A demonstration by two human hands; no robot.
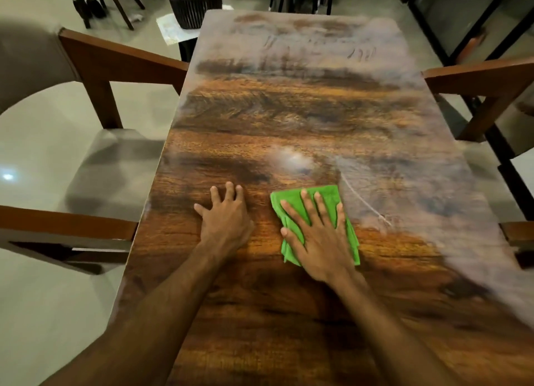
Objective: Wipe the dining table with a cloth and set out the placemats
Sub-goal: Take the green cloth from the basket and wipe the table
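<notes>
A long wooden dining table (289, 111) runs away from me, dark and glossy near me, with a pale dusty film over its far end and right side. A folded green cloth (332, 193) lies flat on the table a little right of centre. My right hand (318, 235) presses down on the cloth with fingers spread. To its left, my left hand (226, 215) rests flat on the bare wood with fingers apart, holding nothing. No placemats are in view.
Wooden chairs with grey cushions stand at the left (109, 67) and at the right (479, 82) of the table. A dark ribbed bin (190, 6) and papers (170, 28) sit on the tiled floor beyond the far left corner. A dark-framed glass panel (468, 15) stands far right.
</notes>
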